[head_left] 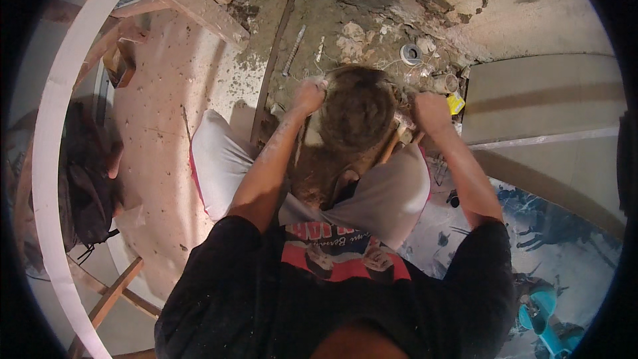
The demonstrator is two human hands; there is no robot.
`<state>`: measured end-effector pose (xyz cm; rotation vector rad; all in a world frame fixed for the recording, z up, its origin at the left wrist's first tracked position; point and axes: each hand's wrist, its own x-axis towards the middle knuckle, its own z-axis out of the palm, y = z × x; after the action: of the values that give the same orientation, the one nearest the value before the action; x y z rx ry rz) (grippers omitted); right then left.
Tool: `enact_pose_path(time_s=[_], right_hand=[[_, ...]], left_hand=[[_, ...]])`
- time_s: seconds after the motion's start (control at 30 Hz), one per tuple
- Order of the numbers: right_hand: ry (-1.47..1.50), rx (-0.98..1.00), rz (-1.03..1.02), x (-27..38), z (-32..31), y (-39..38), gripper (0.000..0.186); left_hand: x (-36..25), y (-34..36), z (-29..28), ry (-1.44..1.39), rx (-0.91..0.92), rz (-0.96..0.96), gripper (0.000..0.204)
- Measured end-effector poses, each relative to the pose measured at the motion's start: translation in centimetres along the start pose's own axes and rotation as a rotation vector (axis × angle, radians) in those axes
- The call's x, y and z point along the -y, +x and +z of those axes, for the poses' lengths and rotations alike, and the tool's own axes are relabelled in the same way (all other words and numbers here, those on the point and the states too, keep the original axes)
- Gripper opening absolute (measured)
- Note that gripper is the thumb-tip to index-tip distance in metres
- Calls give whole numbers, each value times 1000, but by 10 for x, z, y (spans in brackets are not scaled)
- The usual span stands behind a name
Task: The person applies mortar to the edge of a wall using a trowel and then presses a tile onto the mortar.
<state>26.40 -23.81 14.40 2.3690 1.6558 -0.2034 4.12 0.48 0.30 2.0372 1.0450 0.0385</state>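
Note:
A dark, round container with muddy, blurred contents sits between my bent knees. My left hand is closed at its left edge, dusty at the fingertips. My right hand is curled closed at the right edge; exactly what part it grips is hard to make out. Just below that hand lies a wooden-handled tool, partly hidden. A long thin metal piece, a small round spool, a clear cup and a yellow packet lie on the rough mortar-covered floor beyond.
A large board leans at the right beside a rough wall. Wooden framing and a curved white strip stand at the left, near a black bag. Turquoise plastic objects lie at lower right.

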Motion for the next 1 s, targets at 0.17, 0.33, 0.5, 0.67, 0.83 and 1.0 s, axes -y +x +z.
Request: enact_pose_path(time_s=[0.17, 0.33, 0.5, 0.67, 0.83, 1.0], right_hand=[[86, -31, -157, 51, 6, 7, 16], [63, 76, -133, 16, -29, -5, 16], [-82, 116, -217, 10, -34, 10, 18], [59, 170, -245, 59, 10, -4, 21], [229, 264, -70, 13, -60, -25, 28], [670, 450, -5, 4, -27, -24, 43]], left_hand=[[16, 15, 6, -102, 7, 51, 38], [19, 10, 13, -73, -53, 20, 34], [-10, -1, 3, -52, -34, 135, 33], [6, 14, 19, -26, 0, -7, 33], [-19, -3, -2, -121, -31, 124, 32], [-33, -3, -12, -98, 53, 49, 31]])
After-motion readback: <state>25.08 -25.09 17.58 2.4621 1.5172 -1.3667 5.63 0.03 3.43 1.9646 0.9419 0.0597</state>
